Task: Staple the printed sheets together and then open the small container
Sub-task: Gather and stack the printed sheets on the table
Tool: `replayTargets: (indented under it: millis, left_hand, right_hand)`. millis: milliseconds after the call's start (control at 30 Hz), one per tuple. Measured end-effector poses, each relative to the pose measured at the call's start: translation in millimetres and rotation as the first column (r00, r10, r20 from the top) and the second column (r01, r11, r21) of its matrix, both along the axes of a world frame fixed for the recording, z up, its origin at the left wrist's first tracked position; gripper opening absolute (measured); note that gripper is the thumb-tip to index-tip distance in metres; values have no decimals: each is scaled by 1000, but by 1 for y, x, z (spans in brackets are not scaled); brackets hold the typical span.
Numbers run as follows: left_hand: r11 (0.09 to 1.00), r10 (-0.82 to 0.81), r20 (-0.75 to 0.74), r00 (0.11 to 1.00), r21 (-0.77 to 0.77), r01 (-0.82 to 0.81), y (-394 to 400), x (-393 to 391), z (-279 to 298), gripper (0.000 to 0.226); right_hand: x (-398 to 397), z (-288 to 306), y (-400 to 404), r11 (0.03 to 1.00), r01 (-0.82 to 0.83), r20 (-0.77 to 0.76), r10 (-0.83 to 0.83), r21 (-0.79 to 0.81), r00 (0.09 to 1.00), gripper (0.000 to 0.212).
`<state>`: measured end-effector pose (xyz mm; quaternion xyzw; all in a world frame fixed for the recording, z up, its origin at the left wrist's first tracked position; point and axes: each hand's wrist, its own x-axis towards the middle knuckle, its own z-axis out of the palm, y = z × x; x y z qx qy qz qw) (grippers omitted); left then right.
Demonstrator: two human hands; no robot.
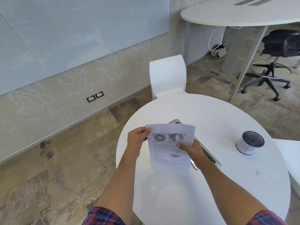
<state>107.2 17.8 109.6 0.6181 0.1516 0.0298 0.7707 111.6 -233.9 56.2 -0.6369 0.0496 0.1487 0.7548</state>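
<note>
- Both hands hold the printed sheets (170,145) above the bench (227,124) — left hand (137,140) pinching the top-left corner, right hand (191,149) gripping the right side.
- Small container (250,142) stands near the bench's right edge.

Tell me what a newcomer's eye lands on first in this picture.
First the printed sheets, held up above the round white table: the left hand pinches their upper left corner, the right hand their right side. Next the small container with a dark lid, standing alone toward the table's right edge.
</note>
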Motion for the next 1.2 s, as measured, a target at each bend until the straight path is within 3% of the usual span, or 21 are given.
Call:
replayTargets:
  millis: [200, 400, 633, 733, 933, 1200]
  left_hand:
    - [999, 44, -8, 999, 13, -44, 0, -1, -3, 10]
    - [996, 78, -50, 996, -35, -80, -2, -1, -1, 8]
    - [982, -168, -83, 982, -98, 160, 0, -13, -15, 63]
    - [969, -216, -115, 970, -151, 198, -8, -23, -20, 56]
    - [985, -155, -181, 971, -99, 139, -13, -22, -21, 43]
    - [996, 66, -129, 989, 74, -57, -1, -1, -23, 22]
  right_hand:
    - [0, -3, 3, 1000, -14, -49, 15, 20, 999, 28]
    - [-1, -3, 9, 998, -53, -88, 57, 46, 994, 47]
    - [2, -4, 7, 988, -6, -128, 26, 154, 991, 48]
    - [2, 0, 8, 986, -27, -136, 50, 165, 989, 42]
    - [1, -3, 8, 992, -47, -123, 62, 115, 990, 53]
    - [-5, -19, 6, 987, -158, -146, 158, 14, 977, 59]
